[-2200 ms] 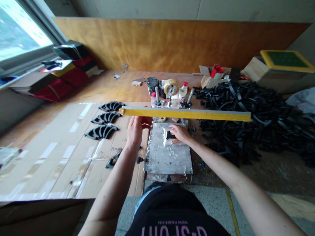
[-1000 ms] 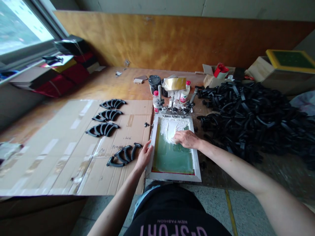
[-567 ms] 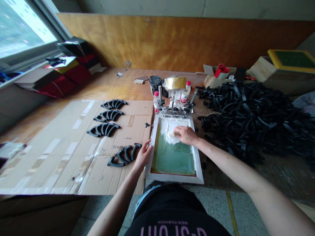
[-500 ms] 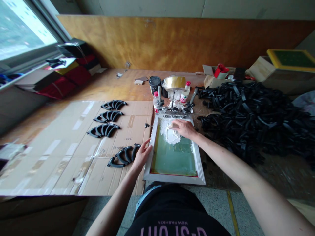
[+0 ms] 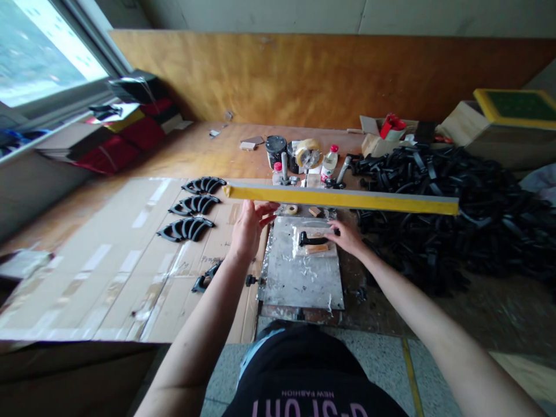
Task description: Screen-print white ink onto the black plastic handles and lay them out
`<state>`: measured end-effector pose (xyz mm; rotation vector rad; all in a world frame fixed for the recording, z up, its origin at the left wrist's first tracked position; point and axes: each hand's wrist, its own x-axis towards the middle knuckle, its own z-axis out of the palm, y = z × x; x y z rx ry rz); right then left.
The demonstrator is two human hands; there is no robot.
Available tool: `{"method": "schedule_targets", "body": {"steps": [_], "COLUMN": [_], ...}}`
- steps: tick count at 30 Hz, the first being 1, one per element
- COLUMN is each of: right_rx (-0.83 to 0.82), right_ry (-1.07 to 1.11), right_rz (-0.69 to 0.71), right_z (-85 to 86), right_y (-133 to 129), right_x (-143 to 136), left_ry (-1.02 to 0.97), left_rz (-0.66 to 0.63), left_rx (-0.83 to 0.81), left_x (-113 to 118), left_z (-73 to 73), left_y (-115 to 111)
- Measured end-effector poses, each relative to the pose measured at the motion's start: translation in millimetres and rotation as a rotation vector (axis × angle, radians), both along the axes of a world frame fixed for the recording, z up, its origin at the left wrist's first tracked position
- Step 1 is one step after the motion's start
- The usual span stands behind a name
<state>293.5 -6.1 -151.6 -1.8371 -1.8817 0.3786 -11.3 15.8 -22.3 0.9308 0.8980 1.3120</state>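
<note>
The screen-printing frame is tilted up and seen nearly edge-on, as a long yellow and grey bar above the base plate. My left hand is under its left part, fingers apart and pointing right; whether it touches the frame is unclear. Below, the metal base plate lies uncovered. On it, a black curved plastic handle rests in a taped holder with an orange-brown strip. My right hand has its fingertips closed at the handle's right end. The screen's face is hidden.
Rows of black curved handles lie on cardboard at left. A big heap of black handles covers the right. Behind the plate stand red-capped bottles, a black tub and a tape roll. A knob juts out left.
The frame has swung up from flat, exposing the plate and handle. My right hand has left the white ink on the mesh for the handle. My left hand has moved up and forward.
</note>
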Motion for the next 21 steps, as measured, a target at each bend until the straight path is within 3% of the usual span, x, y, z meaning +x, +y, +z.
{"method": "schedule_targets", "body": {"steps": [3, 6, 8, 10, 12, 14, 17, 18, 21], "right_rx": [-0.032, 0.058, 0.134, 0.152, 0.102, 0.006, -0.212, -0.303, -0.513], "right_ry": [-0.125, -0.186, -0.192, -0.187, -0.179, -0.215, -0.362, -0.412, -0.503], "right_rz": [0.195, 0.192, 0.34, 0.591, 0.691, 0.503, 0.011, -0.093, -0.21], "right_z": [-2.6, 10.8, 18.6, 20.7, 16.8, 8.5, -8.5, -14.5, -28.8], "right_y": [-16.5, -36.7, -52.7, -64.5, -66.7, -59.7, -45.8, -43.6, -46.0], "right_x": [-36.7, -77.0, -102.5, -114.9, -102.6, -63.7, 16.3, 39.9, 83.6], "left_ry": [-0.018, 0.035, 0.003, -0.04, -0.012, 0.077, 0.242, 0.288, 0.435], "left_rz": [0.018, -0.217, -0.282, -0.227, -0.118, 0.042, 0.36, 0.432, 0.446], "left_rx": [-0.177, -0.525, -0.675, -0.735, -0.755, -0.764, -0.847, -0.881, -1.004], "left_x": [11.7, 22.3, 23.3, 12.0, -16.4, -60.7, -137.7, -160.3, -207.0], "left_z": [-23.6, -64.8, -92.6, -115.4, -133.0, -148.0, -170.8, -178.6, -199.3], "left_y": [-18.2, -58.7, -85.5, -104.6, -114.6, -118.5, -120.2, -120.3, -118.2]}}
